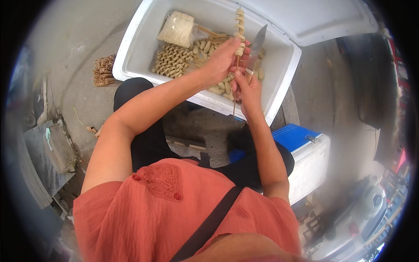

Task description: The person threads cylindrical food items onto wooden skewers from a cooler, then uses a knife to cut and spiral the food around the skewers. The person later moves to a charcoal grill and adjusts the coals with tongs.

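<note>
My left hand (222, 59) grips a pale spiral-cut piece of food (240, 24) threaded on a wooden skewer (234, 104). Its coils stand apart above my fingers and bunch together at my thumb. Lower down, my right hand (249, 93) pinches the same skewer and also holds a knife (258, 44), its blade pointing up and away from me. Both hands are above a white insulated box (278, 65) whose lid (334, 19) is raised. Inside lie loose oblong pale pieces (216, 89), partly hidden by my hands, and rows of skewered spirals (172, 62).
A clear plastic bag of pale, thin stick-like contents (176, 29) rests in the box's far left corner. Outside, a bundle of thin brown sticks (104, 70) stands at left. A blue-lidded white cooler (304, 163) is beside my right knee. Flat boards (49, 154) lie at far left.
</note>
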Action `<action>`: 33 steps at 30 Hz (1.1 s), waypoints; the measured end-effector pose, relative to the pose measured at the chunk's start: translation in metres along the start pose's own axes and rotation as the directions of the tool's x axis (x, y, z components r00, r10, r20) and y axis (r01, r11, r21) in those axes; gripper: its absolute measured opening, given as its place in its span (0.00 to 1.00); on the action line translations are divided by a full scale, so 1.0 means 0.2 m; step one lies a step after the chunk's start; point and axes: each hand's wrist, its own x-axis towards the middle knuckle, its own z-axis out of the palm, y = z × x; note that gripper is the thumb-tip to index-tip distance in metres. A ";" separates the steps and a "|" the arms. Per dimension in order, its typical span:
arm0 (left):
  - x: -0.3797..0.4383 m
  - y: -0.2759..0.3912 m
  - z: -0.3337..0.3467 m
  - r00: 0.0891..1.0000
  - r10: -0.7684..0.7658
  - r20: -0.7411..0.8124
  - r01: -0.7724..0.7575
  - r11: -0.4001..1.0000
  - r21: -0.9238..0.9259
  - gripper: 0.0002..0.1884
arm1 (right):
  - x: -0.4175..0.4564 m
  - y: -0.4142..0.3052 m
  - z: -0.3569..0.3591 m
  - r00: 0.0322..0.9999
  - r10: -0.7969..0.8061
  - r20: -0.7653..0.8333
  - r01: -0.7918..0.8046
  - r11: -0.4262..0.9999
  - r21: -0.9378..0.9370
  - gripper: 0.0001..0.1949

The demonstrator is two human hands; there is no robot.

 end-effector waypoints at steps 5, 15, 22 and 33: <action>-0.06 0.02 0.03 0.990 -0.074 0.120 0.060 0.992 0.114 0.24 | 0.03 0.01 0.00 0.997 -0.027 -0.069 0.025 0.999 -0.021 0.11; 0.21 0.50 -0.28 0.851 0.464 -0.247 -0.488 0.871 -0.047 0.23 | 0.26 0.04 -0.07 0.962 -0.272 0.033 0.192 0.582 -0.790 0.08; 0.24 0.78 -0.61 0.779 0.611 -0.143 -0.620 0.715 -0.322 0.21 | 0.44 0.41 0.14 0.924 -0.207 0.321 0.350 0.126 -0.928 0.08; 0.36 0.78 -0.72 0.728 0.685 0.031 -0.599 0.656 -0.459 0.18 | 0.39 0.41 -0.46 0.990 -0.077 -0.114 -0.125 -0.159 -0.979 0.12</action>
